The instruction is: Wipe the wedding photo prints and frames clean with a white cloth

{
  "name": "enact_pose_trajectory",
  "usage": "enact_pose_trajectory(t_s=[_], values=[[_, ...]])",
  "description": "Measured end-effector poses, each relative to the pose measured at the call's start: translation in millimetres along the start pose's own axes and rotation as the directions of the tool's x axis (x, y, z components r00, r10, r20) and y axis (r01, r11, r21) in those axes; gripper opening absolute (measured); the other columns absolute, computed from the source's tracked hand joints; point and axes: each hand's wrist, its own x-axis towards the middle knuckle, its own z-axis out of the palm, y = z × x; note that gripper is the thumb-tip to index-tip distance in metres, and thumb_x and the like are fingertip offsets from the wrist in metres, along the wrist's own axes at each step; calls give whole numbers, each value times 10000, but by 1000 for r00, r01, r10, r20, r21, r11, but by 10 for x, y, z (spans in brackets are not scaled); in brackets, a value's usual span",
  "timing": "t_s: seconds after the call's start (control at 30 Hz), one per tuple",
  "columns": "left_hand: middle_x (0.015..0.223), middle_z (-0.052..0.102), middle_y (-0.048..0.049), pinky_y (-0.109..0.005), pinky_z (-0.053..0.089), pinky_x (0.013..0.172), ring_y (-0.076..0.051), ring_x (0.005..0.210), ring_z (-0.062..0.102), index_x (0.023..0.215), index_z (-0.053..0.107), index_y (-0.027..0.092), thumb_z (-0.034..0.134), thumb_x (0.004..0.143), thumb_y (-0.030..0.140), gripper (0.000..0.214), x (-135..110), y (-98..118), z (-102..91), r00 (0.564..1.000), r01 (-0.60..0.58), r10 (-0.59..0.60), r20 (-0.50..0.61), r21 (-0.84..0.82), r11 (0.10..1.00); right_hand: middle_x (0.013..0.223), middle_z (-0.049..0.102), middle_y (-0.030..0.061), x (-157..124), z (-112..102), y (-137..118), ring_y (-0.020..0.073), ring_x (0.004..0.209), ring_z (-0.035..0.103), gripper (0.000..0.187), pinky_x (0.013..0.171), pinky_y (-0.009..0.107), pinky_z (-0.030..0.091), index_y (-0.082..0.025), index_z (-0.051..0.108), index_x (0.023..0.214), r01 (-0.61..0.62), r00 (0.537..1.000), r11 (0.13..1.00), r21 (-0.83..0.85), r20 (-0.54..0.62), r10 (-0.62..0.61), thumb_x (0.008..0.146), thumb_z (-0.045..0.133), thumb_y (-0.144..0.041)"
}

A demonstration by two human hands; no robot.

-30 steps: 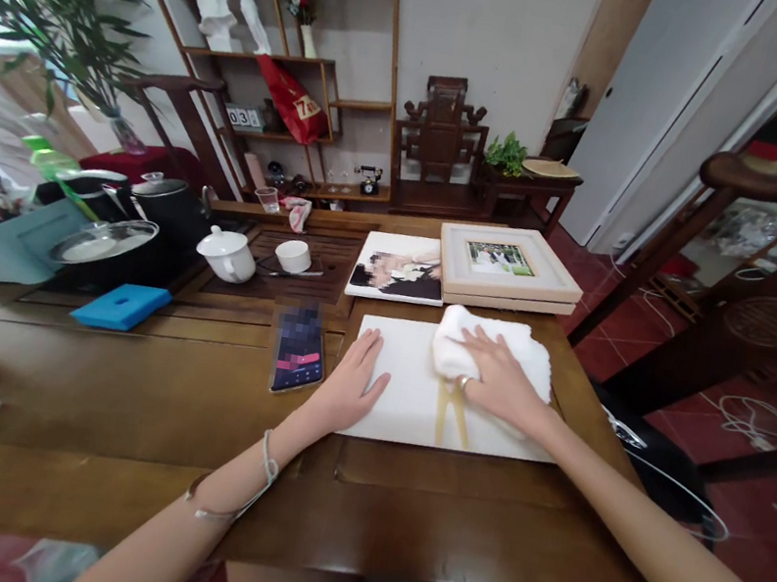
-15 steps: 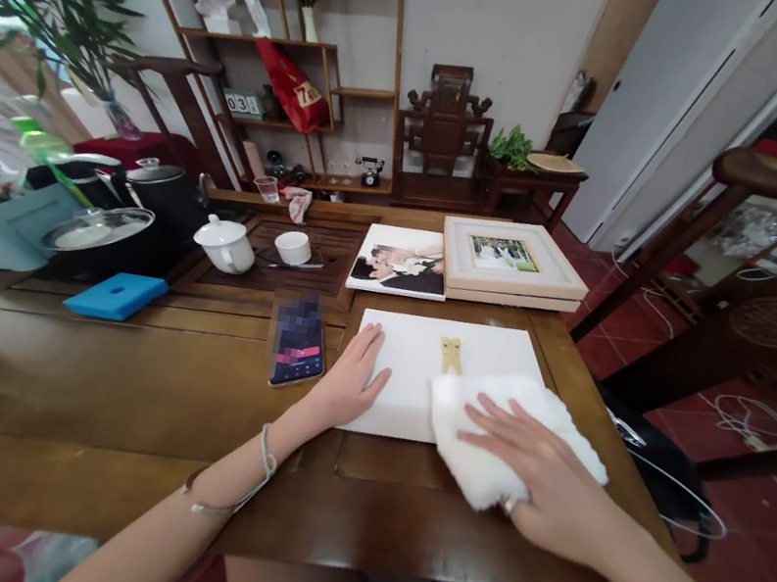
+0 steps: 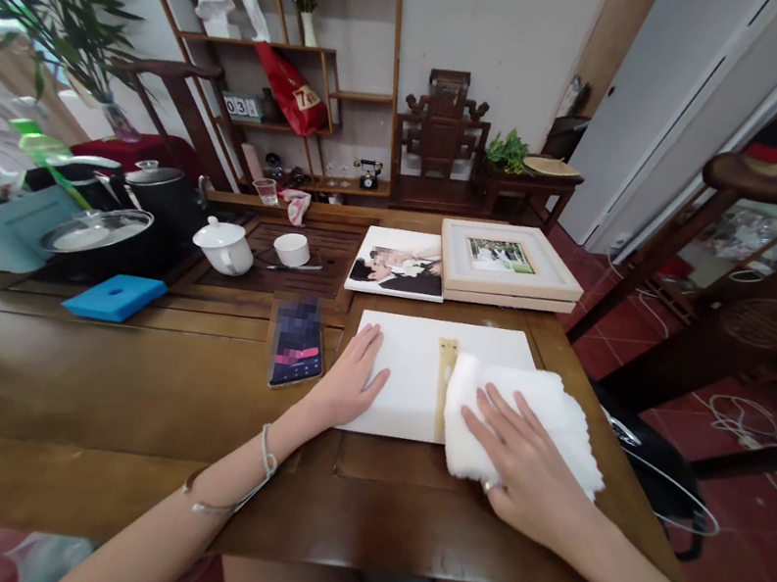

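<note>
A white rectangular panel (image 3: 403, 383) lies flat on the wooden table before me. My left hand (image 3: 348, 382) rests on its left edge, fingers stretched out and thumb apart. On the panel's middle is a long tan strip (image 3: 442, 390) with a cat-like head at its far end. A fluffy white cloth (image 3: 566, 410) covers the panel's right part and hangs past its right and near edges. My right hand (image 3: 524, 463) presses on top of this cloth with its fingers spread flat. The cloth partly hides the strip's right side.
Left of the panel lies a phone (image 3: 300, 341). Behind it are a couple photo print (image 3: 398, 278) and stacked pale picture frames (image 3: 554, 284). Further left stand a lidded white cup (image 3: 224, 249), a small white bowl (image 3: 292, 249) and a blue block (image 3: 115, 297). A wooden chair (image 3: 748, 282) stands at right.
My right hand has slid the white cloth a little to the right and away from me, baring more of the tan strip. My left hand stays in place on the panel.
</note>
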Motion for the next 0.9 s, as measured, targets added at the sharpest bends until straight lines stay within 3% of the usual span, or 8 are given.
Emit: enact_pose_trajectory(t_s=[0.1,0.2,0.3,0.47,0.63,0.77,0.9], values=[[1574,246,-210,-515,199,1204,-317,1487,155,1486,261,87,366,980,389,598,-5,1,-2,1000,-11,11,-6,1,1000,1494,409,208,-185,-72,-93,355,1436,244,804,1138,598,257,-89,493,1389,82,996,995,50,17,-83,586,505,-74],[1575,241,-216,-515,198,1203,-320,1487,149,1490,250,77,357,986,387,602,-6,4,-5,1000,-11,11,6,12,1000,1504,402,181,-183,-92,-15,320,1441,248,852,1149,587,244,-117,477,1407,116,991,984,136,46,-123,557,485,-57],[1573,235,-231,-521,202,1200,-327,1485,152,1487,250,57,352,984,377,604,-4,-5,7,1000,-11,11,6,24,1000,1509,393,170,50,-36,178,292,1436,276,833,1155,583,227,-126,481,1406,51,996,974,223,63,-66,577,464,-47],[1558,268,-237,-523,216,1197,-330,1478,185,1474,277,59,363,977,372,593,0,-45,44,999,-38,38,-25,22,999,1451,468,201,744,63,506,321,1394,363,691,1136,573,253,-84,539,1344,-118,993,958,263,44,110,657,470,-89],[1556,262,-248,-520,216,1197,-336,1478,179,1459,298,36,369,970,367,595,3,-57,42,999,-42,42,-30,12,999,1339,602,139,1327,56,498,310,1331,452,572,1111,491,296,-130,624,1236,-52,999,965,259,25,47,689,463,-84],[1549,271,-257,-518,218,1196,-343,1474,191,1449,309,12,364,971,371,600,3,-57,33,999,-41,41,-30,8,999,1293,633,129,1478,55,415,300,1254,518,544,1054,429,360,-112,623,1219,-43,998,969,243,48,32,699,463,-91],[1542,290,-253,-534,232,1188,-338,1470,211,1449,318,38,373,969,379,591,1,-60,32,998,-48,48,-48,-3,999,1252,658,122,1300,11,601,297,1114,606,494,963,392,432,-123,643,1179,-128,992,964,234,50,120,726,445,-100]])
